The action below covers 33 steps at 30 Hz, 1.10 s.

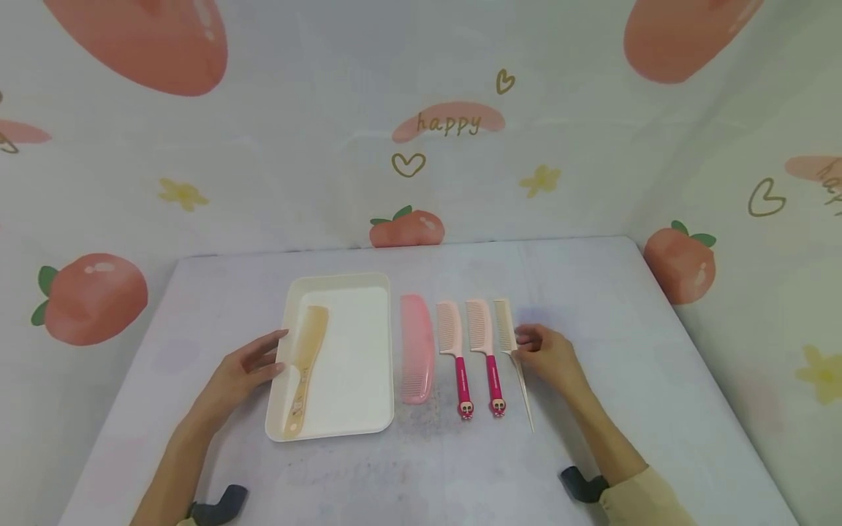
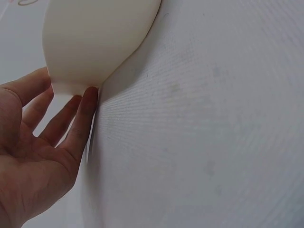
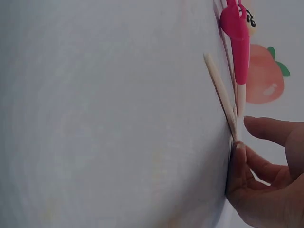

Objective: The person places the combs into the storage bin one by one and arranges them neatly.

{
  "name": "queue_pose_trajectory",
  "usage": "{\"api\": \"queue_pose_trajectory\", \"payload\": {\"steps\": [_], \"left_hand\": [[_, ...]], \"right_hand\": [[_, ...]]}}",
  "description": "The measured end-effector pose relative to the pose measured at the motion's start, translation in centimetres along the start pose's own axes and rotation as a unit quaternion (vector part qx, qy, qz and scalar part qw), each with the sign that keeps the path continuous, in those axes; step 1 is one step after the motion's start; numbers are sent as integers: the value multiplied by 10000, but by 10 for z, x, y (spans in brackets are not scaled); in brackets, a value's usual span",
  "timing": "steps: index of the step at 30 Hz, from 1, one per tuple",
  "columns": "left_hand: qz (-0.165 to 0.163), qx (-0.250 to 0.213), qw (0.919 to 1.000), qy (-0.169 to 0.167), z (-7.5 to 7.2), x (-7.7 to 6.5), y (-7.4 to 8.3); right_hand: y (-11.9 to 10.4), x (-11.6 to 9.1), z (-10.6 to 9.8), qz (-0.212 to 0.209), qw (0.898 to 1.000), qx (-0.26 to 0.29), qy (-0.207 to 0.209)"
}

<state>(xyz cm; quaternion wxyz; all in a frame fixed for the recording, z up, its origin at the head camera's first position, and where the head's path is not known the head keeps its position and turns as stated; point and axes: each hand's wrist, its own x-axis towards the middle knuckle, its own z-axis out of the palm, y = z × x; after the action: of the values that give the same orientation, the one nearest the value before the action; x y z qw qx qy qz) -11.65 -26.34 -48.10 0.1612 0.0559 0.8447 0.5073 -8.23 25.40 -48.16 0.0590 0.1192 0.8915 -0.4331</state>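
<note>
In the head view, a white tray point(image 1: 358, 351) lies left of centre with a wooden-looking handled comb point(image 1: 310, 351) in it. My left hand point(image 1: 240, 372) touches the tray's left rim, fingers spread; the left wrist view shows its fingertips against the tray's outer wall point(image 2: 95, 38). To the right, a slim pale tail comb point(image 1: 505, 325) lies on the table. My right hand point(image 1: 549, 358) is at its right edge, thumb near where the teeth meet the thin tail point(image 3: 219, 90). The right wrist view shows a gap between thumb and forefinger.
Between the tray and the tail comb lie a wide pink comb point(image 1: 421, 351) and two pale combs point(image 1: 450, 329) point(image 1: 480, 325) with magenta handles. The table point(image 1: 368, 482) backs onto a fruit-patterned cloth point(image 1: 296, 168).
</note>
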Motion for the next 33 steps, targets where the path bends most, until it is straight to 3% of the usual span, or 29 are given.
{"api": "queue_pose_trajectory", "payload": {"steps": [8, 15, 33], "left_hand": [[-6, 120, 9999, 20, -1, -2, 3], [39, 62, 10000, 6, 0, -3, 3], [43, 190, 9998, 13, 2, 0, 3]], "right_hand": [[-8, -2, 10, 129, 9995, -199, 228], [-12, -5, 18, -32, 9982, -340, 497], [-11, -3, 18, -42, 9956, -651, 676]]}}
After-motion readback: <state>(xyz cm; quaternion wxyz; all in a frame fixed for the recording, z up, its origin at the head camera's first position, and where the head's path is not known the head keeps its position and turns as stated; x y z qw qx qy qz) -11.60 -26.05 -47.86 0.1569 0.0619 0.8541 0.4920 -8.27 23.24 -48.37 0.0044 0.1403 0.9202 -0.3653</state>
